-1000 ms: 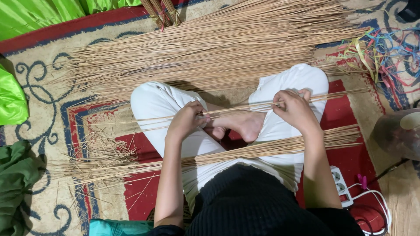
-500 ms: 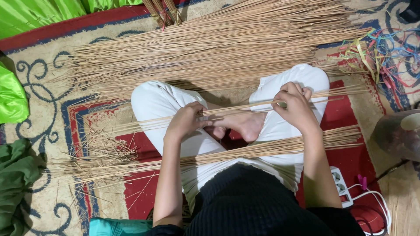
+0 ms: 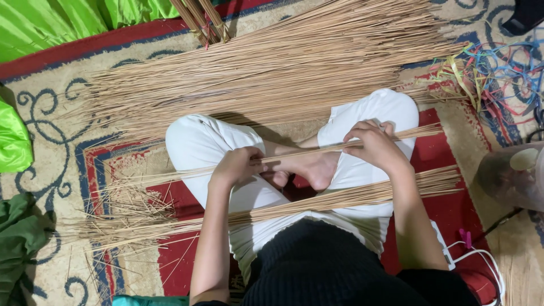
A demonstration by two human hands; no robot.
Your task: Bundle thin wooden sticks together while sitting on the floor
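My left hand and right hand are both closed around a thin bunch of palm-leaf sticks, held across my crossed legs at the centre of the frame. Compared with a moment ago, my hands sit a little farther apart and my right hand has shifted slightly up along the bunch. A second bundle of sticks lies over my lap, and the large stick pile fills the upper carpet.

Sticks: dry, matt, woody fibre. Rug: woven, matt pile. Trousers: smooth white cloth.
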